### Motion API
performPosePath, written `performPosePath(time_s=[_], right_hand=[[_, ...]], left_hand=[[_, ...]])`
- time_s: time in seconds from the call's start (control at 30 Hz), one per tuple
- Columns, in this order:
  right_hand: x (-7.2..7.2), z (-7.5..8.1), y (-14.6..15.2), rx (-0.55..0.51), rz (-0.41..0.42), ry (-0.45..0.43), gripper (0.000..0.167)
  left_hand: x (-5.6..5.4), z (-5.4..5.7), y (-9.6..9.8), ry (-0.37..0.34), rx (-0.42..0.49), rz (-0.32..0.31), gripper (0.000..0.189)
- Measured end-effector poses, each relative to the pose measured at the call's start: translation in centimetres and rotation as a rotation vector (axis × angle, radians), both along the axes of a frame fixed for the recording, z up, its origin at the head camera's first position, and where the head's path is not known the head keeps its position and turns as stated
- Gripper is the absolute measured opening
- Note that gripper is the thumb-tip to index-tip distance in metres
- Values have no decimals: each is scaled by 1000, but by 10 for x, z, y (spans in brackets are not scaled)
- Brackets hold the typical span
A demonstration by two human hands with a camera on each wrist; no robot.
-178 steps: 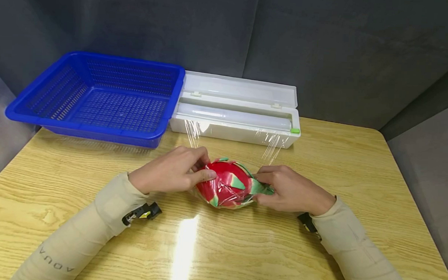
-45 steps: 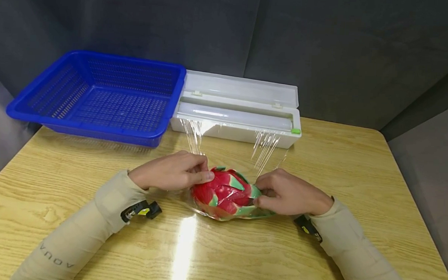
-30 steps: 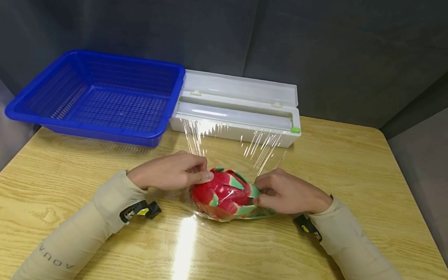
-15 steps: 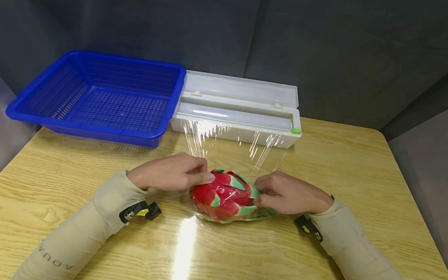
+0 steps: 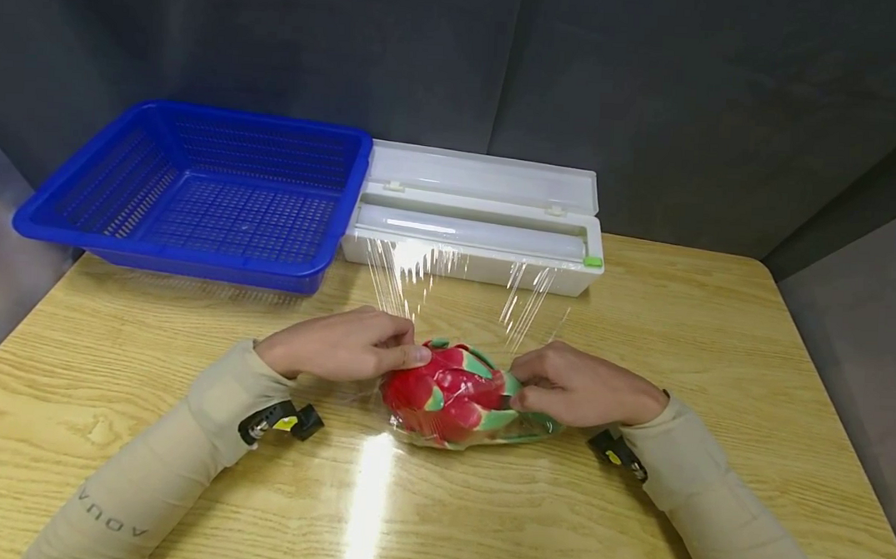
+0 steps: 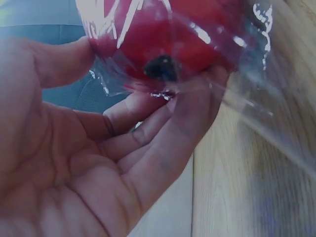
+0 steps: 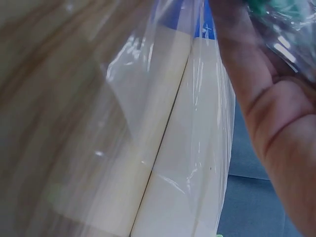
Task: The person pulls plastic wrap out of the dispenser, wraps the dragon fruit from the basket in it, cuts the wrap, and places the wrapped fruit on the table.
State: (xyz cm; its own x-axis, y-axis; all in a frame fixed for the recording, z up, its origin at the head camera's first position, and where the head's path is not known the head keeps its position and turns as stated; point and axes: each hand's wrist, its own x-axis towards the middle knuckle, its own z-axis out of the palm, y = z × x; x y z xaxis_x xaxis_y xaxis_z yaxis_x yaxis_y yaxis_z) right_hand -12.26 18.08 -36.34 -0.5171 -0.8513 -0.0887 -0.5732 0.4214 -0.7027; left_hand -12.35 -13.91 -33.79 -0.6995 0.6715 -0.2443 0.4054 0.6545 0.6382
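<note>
Dragon fruit in clear film, held between my two hands over the worktop.
Head view: my left hand grips the red end, thumb on top; my right hand pinches the green-tipped end; film streaks run back to the open white box, roll inside, blue basket beside it on the left. Left wrist view adds a dark spot on the red end, hidden from the head camera, and my fingers bent against the fruit opposite the thumb. Right wrist view shows the film close up, pale box and some blue behind it, a green patch at the upper corner; my fingertips are out of frame there, so the pinch reads from the head view alone.
</note>
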Motion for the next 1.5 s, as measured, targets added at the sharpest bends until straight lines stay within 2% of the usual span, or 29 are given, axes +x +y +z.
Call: performPosePath(time_s=[0.43,0.8,1.07,1.37,1.5], right_hand=[[0,0,1,20,1,-44,29],[-1,-1,1,12,6,-97,28],[0,1,0,52,-29,-123,31],[-1,0,1,80,-56,-159,32],[-1,0,1,92,-79,-177,31]], left_hand=[[-2,-1,0,-62,-3,-2,39],[-2,-3,-1,-81,3,-9,39],[-4,-5,-1,-92,11,-34,37],[-6,-8,-2,-119,43,-25,36],[-7,-11,-2,-102,40,-19,38]])
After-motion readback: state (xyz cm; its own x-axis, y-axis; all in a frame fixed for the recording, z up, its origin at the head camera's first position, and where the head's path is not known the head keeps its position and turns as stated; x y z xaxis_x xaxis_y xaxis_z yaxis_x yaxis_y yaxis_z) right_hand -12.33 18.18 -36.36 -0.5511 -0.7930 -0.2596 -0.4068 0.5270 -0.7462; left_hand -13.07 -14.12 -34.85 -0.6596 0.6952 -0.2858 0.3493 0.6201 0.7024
